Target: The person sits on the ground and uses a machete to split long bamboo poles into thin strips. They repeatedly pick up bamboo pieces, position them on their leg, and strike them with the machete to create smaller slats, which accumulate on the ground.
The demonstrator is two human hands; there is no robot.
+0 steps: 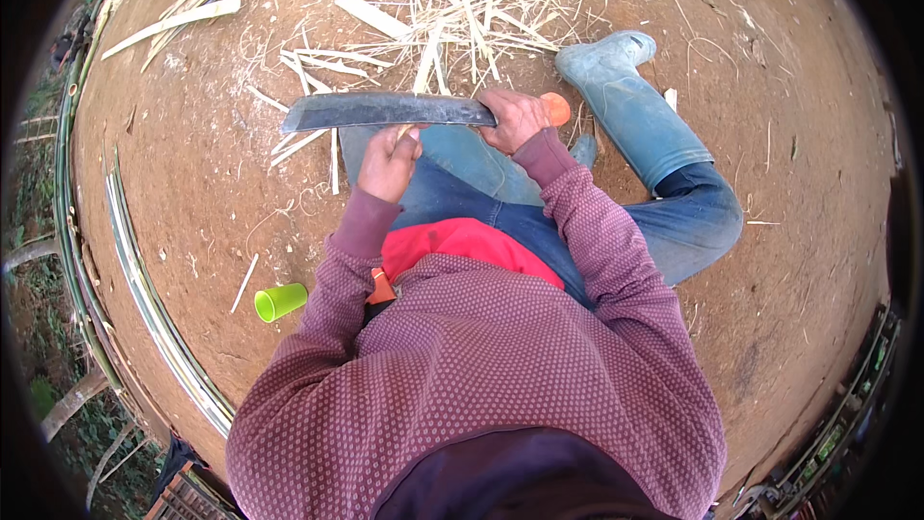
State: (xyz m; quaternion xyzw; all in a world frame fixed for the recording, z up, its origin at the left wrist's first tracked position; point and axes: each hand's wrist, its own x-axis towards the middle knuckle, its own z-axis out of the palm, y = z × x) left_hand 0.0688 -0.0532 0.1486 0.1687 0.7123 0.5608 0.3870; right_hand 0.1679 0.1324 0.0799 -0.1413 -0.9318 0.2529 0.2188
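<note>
My right hand [517,121] is wrapped round the handle of a machete [385,111], whose orange butt end [555,109] sticks out past the fist. The broad dark blade points left, roughly level, across the space over my legs. Just under the blade's lower edge, my left hand [388,164] is closed in a pinch on a thin pale bamboo strip [405,131]. Only a short bit of that strip shows; the blade and fingers hide the rest. A blue cloth or plastic piece [452,149] covers my lap beneath the hands.
Split strips and shavings [472,19] lie heaped on the dirt ahead. A longer split piece [173,27] rests at far left. Beside my left arm lies a green cup [280,302] on its side. Long poles [154,289] line the left. My boot [640,101] stretches out right.
</note>
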